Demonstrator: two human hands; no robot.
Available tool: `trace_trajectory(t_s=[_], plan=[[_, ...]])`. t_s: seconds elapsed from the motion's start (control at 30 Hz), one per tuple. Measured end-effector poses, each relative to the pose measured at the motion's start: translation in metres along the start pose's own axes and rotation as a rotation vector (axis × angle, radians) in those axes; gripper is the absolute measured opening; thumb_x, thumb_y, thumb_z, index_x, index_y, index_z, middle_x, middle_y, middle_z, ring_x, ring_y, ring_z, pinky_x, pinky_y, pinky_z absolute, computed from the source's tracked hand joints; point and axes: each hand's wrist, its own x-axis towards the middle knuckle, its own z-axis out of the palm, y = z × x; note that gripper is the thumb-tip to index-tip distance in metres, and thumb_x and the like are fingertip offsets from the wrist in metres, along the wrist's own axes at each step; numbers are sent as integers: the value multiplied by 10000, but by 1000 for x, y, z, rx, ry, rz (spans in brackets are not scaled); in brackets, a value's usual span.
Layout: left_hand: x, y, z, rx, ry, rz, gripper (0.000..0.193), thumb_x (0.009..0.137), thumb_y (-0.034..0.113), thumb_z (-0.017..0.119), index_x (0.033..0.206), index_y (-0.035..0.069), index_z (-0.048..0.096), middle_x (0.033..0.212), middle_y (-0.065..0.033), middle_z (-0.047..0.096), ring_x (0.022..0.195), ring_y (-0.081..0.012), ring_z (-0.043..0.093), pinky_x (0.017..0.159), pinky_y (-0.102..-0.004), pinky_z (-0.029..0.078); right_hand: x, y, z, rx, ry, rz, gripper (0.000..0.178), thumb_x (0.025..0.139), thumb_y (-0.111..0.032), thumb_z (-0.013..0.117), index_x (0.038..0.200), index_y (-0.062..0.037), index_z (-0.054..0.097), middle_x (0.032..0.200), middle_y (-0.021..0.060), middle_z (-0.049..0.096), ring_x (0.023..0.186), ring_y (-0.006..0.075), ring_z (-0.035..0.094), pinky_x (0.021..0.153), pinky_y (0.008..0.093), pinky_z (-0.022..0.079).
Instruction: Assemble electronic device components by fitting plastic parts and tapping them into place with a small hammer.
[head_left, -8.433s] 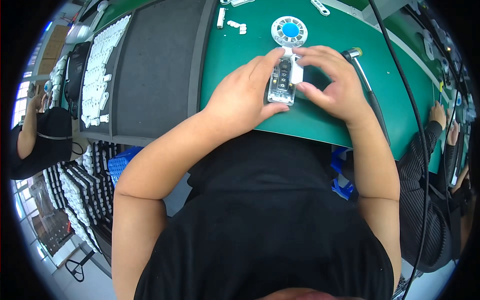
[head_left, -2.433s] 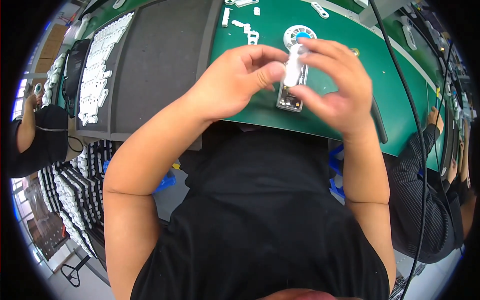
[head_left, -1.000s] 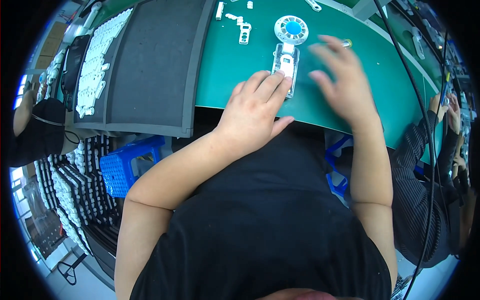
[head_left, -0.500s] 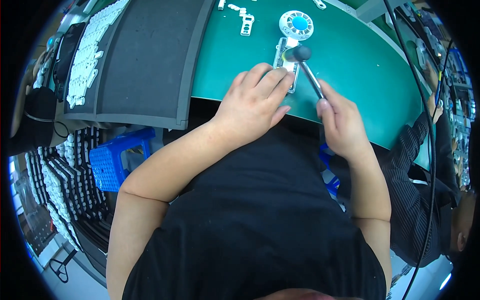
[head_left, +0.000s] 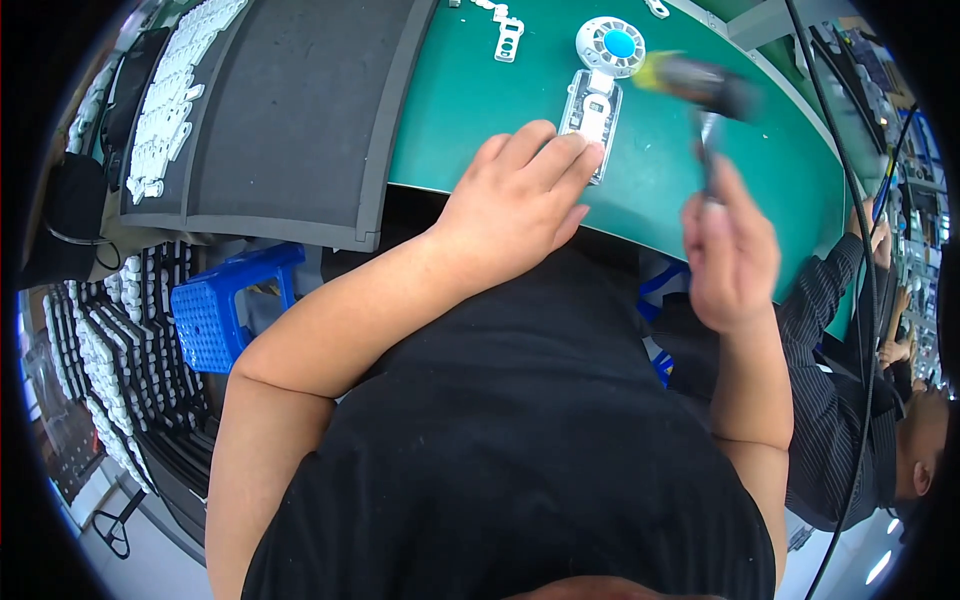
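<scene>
My left hand (head_left: 520, 200) rests its bent fingertips on the lower end of a white fan-like device (head_left: 596, 110), steadying it, with the thumb apart. The device has a round vented head (head_left: 611, 48) with a turquoise centre. Its handle part lies in a clear rectangular fixture (head_left: 612, 105) on the green table, partly covered by my fingers. In my closed right hand (head_left: 735, 250) is the metal handle of a mallet (head_left: 705, 85). Its black and yellow head is blurred, raised to the right of the device and apart from it.
A dark grey tray or mat (head_left: 300, 110) covers the table's left side, with rows of white parts (head_left: 170, 110) along it. Small white parts (head_left: 509, 40) lie at the back. A blue stool (head_left: 215, 315) stands below left. A black cable (head_left: 868, 300) hangs at right, near a person in a striped sleeve (head_left: 825, 290).
The mallet has swung up and right, away from the device. My right hand moved right with it. My left hand stays on the device; the whole view has shifted slightly.
</scene>
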Motion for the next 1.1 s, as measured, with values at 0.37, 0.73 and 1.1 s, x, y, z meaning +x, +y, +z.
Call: trace_trajectory(t_s=[0.37, 0.73, 1.1], plan=[[4, -2, -3, -22, -8, -19, 620, 805, 179, 843, 1384, 83, 646, 1340, -74, 604, 1260, -304, 568, 991, -445, 503, 2, 12, 0, -13, 31, 183, 417, 1122, -126, 485, 1492, 49, 563, 741, 48, 555, 657, 134, 538, 630, 306, 469], [18, -13, -5, -164, 58, -28, 515, 811, 155, 850, 1283, 38, 681, 1331, -111, 638, 1234, -346, 618, 1015, -468, 535, 12, 29, 17, 33, 75, 148, 458, 1135, -141, 450, 1540, 59, 524, 747, -12, 532, 624, 70, 484, 576, 245, 416], [19, -17, 5, -116, 108, -21, 478, 842, 244, 864, 1244, 43, 703, 1316, -104, 688, 1152, -293, 673, 951, -433, 570, 27, 21, 18, -34, 54, 39, 424, 1119, -115, 471, 1503, 32, 571, 741, 28, 549, 656, 118, 531, 623, 301, 468]])
